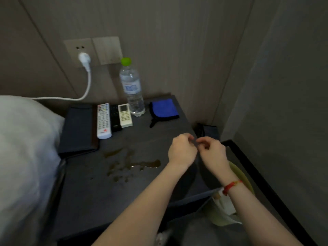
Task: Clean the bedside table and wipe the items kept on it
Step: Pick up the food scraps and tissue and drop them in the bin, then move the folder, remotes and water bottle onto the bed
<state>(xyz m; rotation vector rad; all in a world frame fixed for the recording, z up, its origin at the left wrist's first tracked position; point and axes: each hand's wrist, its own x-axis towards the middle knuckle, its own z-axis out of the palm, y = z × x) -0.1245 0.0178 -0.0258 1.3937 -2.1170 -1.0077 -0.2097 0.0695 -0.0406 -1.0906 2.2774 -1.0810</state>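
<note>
The dark bedside table (92, 197) carries a brownish spill (132, 163) near its middle. At its right edge my left hand (182, 150) and my right hand (213, 151) are close together, fingers curled. Each pinches the top edge of a dark grey cloth (198, 173) that hangs down between my forearms. Along the back lie a white remote (103, 120), a black remote (115, 118) and a cream remote (125, 115). Beside them stand a clear water bottle (132, 89) with a green cap and a folded blue cloth (164, 108).
A dark folder (78, 128) lies at the table's left, next to a white pillow (23, 157). A white plug and cable (85, 59) hang from the wall socket. A yellow-green bin (243, 180) with white paper sits under my right wrist. Another dark item (208, 130) sits beyond the table's right edge.
</note>
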